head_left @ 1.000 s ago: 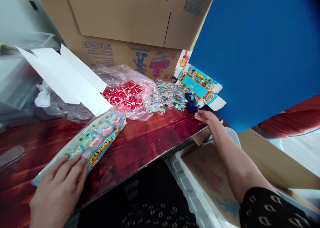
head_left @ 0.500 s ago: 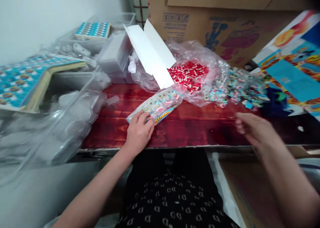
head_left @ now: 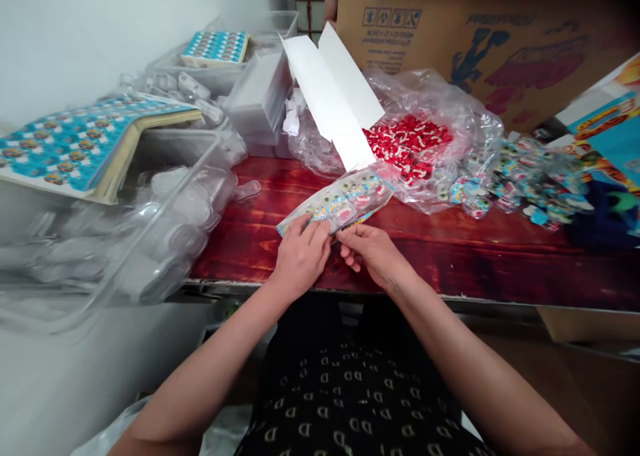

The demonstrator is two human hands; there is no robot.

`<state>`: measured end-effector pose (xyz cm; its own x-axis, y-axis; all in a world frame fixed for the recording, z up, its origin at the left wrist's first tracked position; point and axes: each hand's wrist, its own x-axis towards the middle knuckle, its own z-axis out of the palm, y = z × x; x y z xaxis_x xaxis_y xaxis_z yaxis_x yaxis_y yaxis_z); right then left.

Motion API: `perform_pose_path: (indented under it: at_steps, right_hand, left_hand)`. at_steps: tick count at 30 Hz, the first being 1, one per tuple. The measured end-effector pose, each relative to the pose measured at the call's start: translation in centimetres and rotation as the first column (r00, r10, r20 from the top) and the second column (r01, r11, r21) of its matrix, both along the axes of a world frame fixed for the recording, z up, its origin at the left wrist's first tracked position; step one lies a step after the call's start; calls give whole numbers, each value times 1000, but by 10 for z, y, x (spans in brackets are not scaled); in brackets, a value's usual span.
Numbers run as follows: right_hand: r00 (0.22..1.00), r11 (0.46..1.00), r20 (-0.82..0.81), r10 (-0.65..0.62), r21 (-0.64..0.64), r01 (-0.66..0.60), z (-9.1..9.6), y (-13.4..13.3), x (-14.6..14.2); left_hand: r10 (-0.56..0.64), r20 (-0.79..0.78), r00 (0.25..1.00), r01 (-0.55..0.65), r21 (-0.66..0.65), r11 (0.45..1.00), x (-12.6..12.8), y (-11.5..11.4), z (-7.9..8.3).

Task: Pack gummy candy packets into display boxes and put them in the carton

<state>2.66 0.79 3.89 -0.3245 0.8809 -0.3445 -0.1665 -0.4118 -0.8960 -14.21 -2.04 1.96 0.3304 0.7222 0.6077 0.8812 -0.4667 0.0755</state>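
A long clear-lidded candy box printed with gummy pictures lies slantwise on the dark red wooden table. My left hand rests closed on the box's near end, fingers over its top. My right hand pinches the same near end from the right, fingers curled at the box's edge. A white folded cardboard flap rises from the box's far end.
A clear bag of red and white candies and a pile of wrapped eye-shaped candies lie behind the box. Clear plastic trays and tubs and stacks of printed blue sheets fill the left. Large cartons stand behind.
My right hand came in from the right side of the table to the near end of the candy box, beside my left hand. The view swung left and down.
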Motion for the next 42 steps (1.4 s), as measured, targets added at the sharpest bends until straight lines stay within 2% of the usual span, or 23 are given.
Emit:
perform_pose_path:
  at_steps: [8,14,20,24,28,34,42]
  right_hand:
    - [1000,999,-4,-16,-29,16,-6,-4,1]
    - [994,996,-82,-69,-60,64,-3,-10,1]
    - [967,989,-249,-52,-146,16,0,-9,-2]
    - [962,986,-265,-59,-167,14,0,-9,-3]
    - [979,984,-187,-87,-167,56,-6,-13,-2]
    - [995,990,-13,-103,-98,102,-19,-10,-5]
    - [965,994,237,-113,27,110,-22,1,-12]
  left_hand:
    - [0,-39,999,-2,-51,999,0,0,2]
    - [-16,1,1000,16,-45,999,2,0,3]
    - [1,14,1000,-1,-21,1000,3,0,2]
    - [12,-5,1000,-12,-9,1000,3,0,2]
    - [5,-39,999,-7,-51,999,3,0,4]
    - [8,-73,997,-16,-105,994,4,0,8]
    - [-5,-94,996,-7,-118,993,4,1,8]
